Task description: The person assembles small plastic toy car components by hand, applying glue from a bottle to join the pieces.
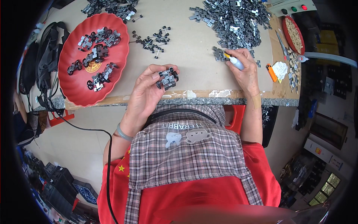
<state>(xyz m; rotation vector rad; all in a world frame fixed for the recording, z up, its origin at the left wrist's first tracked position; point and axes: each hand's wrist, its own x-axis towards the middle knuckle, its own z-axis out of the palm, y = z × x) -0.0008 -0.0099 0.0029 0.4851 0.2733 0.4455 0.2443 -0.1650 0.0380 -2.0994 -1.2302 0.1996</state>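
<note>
Red shirt [209, 194] below; wheeled chassis [168, 79] pinched in left hand [146, 86], bottle [236, 63] in right hand [247, 75].

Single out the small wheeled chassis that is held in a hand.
The grey, black-wheeled chassis in the left hand; no hand touches the similar chassis in the scalloped red bowl.

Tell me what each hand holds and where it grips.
Left hand: a small grey wheeled piece, by its left side. Right hand: a white, yellow-tipped bottle, by its body.
</note>
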